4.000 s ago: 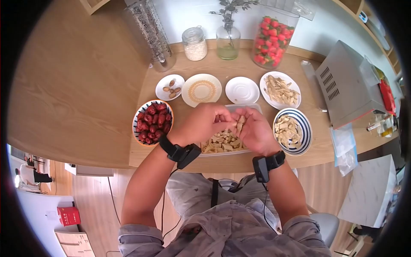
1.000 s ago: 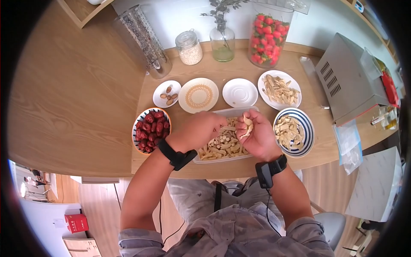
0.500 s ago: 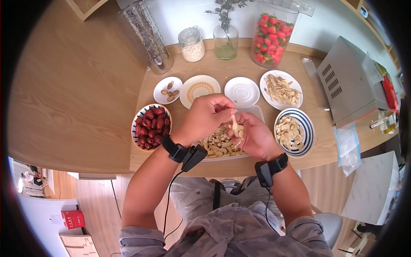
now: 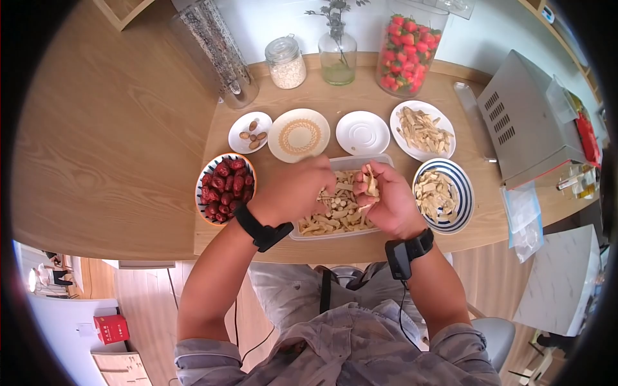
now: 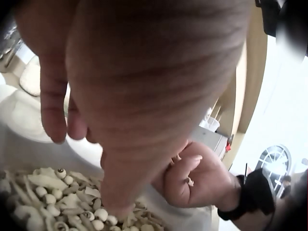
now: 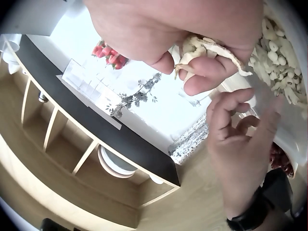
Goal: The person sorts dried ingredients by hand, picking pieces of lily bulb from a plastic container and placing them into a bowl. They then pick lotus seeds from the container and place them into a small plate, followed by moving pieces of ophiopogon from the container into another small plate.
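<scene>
My right hand [image 4: 394,202] grips several pale dried slices [image 6: 204,50], their edges sticking out between its curled fingers. Beside it, my left hand [image 4: 296,190] hangs over the left part of a clear plastic tray [image 4: 338,237]. Its fingers are bent loosely, with the thumb apart and nothing visible between them. Mixed dried strips [image 4: 338,222] and round whitish seeds [image 5: 101,214] fill the tray. To the right stands a blue-striped bowl [image 4: 465,199] of pale slices, and to the left a bowl of red dates [image 4: 225,186].
Behind the tray are a small plate [image 4: 241,145] with several brown nuts, a cream plate [image 4: 300,135], a white plate [image 4: 362,134] and a plate of dried strips [image 4: 421,132]. Along the wall stand a jar [image 4: 286,67], a vase [image 4: 338,64] and a strawberry container [image 4: 409,58]. A grey appliance [image 4: 524,122] is at right.
Half a second ago my left hand pinched a pale piece at the right hand; it has since moved left and down over the tray. The right hand still holds its slices.
</scene>
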`<control>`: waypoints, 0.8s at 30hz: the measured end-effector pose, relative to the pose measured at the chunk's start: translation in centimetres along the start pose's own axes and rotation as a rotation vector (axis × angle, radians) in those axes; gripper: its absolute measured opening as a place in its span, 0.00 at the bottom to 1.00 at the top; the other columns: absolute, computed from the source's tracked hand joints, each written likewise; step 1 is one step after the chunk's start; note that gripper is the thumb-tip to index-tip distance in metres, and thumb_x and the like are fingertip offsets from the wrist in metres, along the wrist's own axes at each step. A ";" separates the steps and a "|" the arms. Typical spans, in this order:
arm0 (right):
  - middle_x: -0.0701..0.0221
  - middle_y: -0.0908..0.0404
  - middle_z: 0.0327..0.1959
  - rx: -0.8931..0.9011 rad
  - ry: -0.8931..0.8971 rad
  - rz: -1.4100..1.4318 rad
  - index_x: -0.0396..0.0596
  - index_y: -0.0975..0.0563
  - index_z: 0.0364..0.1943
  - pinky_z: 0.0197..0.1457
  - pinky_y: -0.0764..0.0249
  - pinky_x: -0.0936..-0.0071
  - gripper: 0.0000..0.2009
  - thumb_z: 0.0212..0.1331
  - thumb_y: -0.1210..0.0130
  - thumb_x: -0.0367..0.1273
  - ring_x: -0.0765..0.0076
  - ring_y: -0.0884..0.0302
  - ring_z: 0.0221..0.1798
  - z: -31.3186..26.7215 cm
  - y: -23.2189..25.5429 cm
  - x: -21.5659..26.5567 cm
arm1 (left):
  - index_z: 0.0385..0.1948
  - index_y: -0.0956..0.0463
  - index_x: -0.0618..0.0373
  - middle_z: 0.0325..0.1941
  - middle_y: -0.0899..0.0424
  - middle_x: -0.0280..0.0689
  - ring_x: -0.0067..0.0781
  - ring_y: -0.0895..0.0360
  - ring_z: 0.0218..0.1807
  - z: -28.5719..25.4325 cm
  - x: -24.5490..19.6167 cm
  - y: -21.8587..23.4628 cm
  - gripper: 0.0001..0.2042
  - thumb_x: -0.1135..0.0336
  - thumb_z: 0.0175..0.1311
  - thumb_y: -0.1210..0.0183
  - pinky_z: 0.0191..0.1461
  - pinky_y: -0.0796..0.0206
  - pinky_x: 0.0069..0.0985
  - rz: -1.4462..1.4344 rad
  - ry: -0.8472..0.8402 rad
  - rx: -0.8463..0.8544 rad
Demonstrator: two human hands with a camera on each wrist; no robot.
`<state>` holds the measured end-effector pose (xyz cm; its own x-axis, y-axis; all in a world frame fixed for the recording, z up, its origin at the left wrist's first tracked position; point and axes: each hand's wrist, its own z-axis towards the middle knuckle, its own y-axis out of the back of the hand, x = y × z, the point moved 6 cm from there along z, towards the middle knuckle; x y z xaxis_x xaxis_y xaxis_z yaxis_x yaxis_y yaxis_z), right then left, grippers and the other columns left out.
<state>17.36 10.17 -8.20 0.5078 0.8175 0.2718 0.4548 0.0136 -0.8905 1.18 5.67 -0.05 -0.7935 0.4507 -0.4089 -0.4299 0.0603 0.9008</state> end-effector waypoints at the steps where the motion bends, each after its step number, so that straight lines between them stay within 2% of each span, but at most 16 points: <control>1: 0.72 0.21 0.35 -0.003 0.000 -0.003 0.48 0.23 0.38 0.30 0.31 0.81 0.10 0.74 0.44 0.39 0.74 0.23 0.35 -0.1 -0.1 0.0 | 0.43 0.17 0.52 0.43 0.16 0.38 0.46 0.16 0.47 -0.3 0.0 -1.0 0.19 0.70 0.47 0.23 0.51 0.23 0.39 -0.013 0.018 0.131; 3: 0.72 0.21 0.35 -0.003 0.001 -0.009 0.48 0.23 0.38 0.30 0.31 0.81 0.10 0.74 0.44 0.38 0.74 0.23 0.35 0.0 -0.2 -0.1 | 0.41 0.17 0.53 0.45 0.17 0.38 0.51 0.18 0.51 -1.2 0.2 -3.2 0.19 0.69 0.45 0.23 0.53 0.25 0.43 -0.039 0.055 0.392; 9: 0.72 0.22 0.36 -0.011 0.012 -0.014 0.48 0.24 0.38 0.28 0.33 0.82 0.09 0.74 0.45 0.37 0.74 0.26 0.35 0.0 -0.2 -0.1 | 0.38 0.16 0.54 0.45 0.15 0.40 0.49 0.17 0.51 -1.5 0.4 -5.2 0.12 0.68 0.51 0.28 0.52 0.24 0.45 0.164 0.199 0.644; 15: 0.73 0.21 0.35 -0.005 0.010 -0.026 0.48 0.23 0.38 0.30 0.31 0.81 0.09 0.74 0.44 0.37 0.75 0.24 0.34 0.1 -0.1 -0.1 | 0.33 0.15 0.57 0.41 0.14 0.44 0.51 0.16 0.48 -1.4 1.6 -4.9 0.07 0.66 0.55 0.33 0.49 0.23 0.45 0.092 0.099 0.443; 18: 0.73 0.21 0.35 0.008 0.006 -0.017 0.49 0.23 0.38 0.30 0.31 0.80 0.09 0.74 0.44 0.37 0.74 0.24 0.34 0.1 0.0 -0.1 | 0.36 0.14 0.57 0.39 0.14 0.46 0.53 0.15 0.44 -1.5 1.9 -3.9 0.08 0.66 0.57 0.34 0.46 0.24 0.47 0.007 0.103 0.272; 21: 0.73 0.21 0.35 0.002 0.004 -0.018 0.49 0.23 0.38 0.30 0.31 0.80 0.09 0.74 0.45 0.38 0.74 0.23 0.34 0.3 0.1 -0.1 | 0.38 0.14 0.59 0.35 0.14 0.49 0.54 0.15 0.40 -0.7 0.8 -1.9 0.09 0.67 0.58 0.33 0.44 0.26 0.46 -0.053 0.185 0.321; 24: 0.73 0.21 0.35 -0.012 0.009 -0.013 0.48 0.23 0.39 0.30 0.30 0.80 0.09 0.75 0.46 0.38 0.74 0.23 0.34 0.3 0.2 -0.1 | 0.39 0.15 0.60 0.31 0.15 0.50 0.54 0.16 0.35 -0.1 0.3 -0.1 0.09 0.67 0.60 0.31 0.40 0.27 0.42 -0.155 0.087 0.183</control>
<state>17.22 10.25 -8.50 0.5085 0.8119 0.2868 0.4698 0.0175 -0.8826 0.99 5.70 -0.26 -0.7618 0.3455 -0.5480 -0.4703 0.2867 0.8346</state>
